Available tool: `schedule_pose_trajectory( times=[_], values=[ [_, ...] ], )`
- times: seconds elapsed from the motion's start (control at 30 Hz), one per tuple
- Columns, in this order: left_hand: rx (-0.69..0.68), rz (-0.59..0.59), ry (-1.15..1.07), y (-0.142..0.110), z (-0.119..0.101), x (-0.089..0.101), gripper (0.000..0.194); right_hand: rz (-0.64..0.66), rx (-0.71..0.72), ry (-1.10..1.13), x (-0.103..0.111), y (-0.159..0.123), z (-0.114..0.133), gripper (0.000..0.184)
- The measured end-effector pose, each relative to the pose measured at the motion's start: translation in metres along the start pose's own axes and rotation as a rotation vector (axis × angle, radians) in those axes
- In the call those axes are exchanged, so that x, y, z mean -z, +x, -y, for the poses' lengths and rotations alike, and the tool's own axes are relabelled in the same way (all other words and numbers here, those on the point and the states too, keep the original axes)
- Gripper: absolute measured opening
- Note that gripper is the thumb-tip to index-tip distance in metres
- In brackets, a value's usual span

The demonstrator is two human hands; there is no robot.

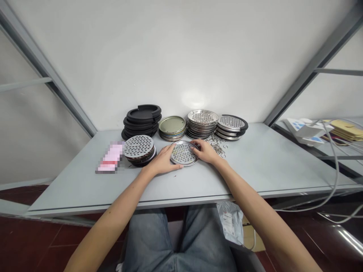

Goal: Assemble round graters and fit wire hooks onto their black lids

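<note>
I have both hands on a round metal plate [185, 154] full of small holes, which lies on the table [255, 166] right in front of me. My left hand [166, 160] is curved along the plate's left side, its thumb stretched along the near rim, while my right hand [205, 151] is bent over the right rim with its fingertips on the edge. So the two hands are apart from each other, with the plate held between them; how hard either one presses, I cannot tell. Just beside my left hand stands a short stack of holed discs [139, 146], the top one a dull grey, and to the left of that lies a pinkish item [110, 156], too blurred to make out. Behind the plate, in a row near the wall [181, 56], I see a pile of black rings [141, 122], a stack of lids [172, 126] with a greenish one on top, a taller stack of shiny holed plates [202, 122], and, at the right end, a low stack of plates with black rims [231, 124]. Small metal loops [217, 146] are scattered close beyond my right hand, in front of those last two stacks. A white cable [337, 166] hangs at the table's right end.
</note>
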State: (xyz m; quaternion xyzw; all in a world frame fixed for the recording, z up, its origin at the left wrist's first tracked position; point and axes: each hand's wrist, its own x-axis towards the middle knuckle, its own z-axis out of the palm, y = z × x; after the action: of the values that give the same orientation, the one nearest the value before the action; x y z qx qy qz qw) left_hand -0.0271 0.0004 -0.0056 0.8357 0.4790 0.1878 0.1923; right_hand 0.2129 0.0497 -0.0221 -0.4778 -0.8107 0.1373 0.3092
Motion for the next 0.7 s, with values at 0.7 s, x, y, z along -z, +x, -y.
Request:
schedule_pose_trajectory(
  times=[0.7],
  values=[
    [-0.141, -0.05, 0.01, -0.0022, -0.0017, 0.0043, 0.055, -0.034, 0.001, -0.025, 0.0043, 0.0007, -0.005, 0.022]
  ],
)
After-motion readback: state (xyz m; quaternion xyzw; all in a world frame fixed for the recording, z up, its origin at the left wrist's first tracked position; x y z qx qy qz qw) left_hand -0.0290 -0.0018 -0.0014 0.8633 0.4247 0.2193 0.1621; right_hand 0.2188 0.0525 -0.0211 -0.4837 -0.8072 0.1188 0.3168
